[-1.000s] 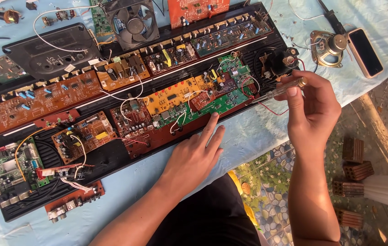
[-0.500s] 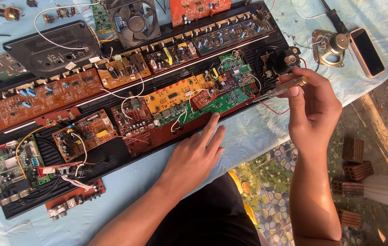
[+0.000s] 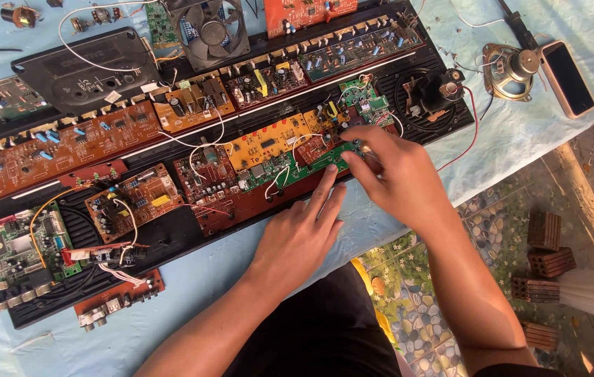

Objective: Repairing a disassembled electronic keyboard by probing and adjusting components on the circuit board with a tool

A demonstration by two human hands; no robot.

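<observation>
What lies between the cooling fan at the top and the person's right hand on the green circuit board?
In the head view, between the cooling fan and the right hand lie brown circuit boards and a yellow board.

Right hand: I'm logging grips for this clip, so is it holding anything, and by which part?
It cannot be told. The right hand has its fingertips pinched down at the green circuit board, but they hide whatever is between them. The left hand lies flat, holding nothing.

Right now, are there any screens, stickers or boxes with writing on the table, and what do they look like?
Phone: far right on the blue cloth, beside the round speaker; a flat rectangle with a dark, blank screen and pale pinkish edge.
White stickers: small paper tags on the black case, upper left.
No boxes or signs show.
</observation>
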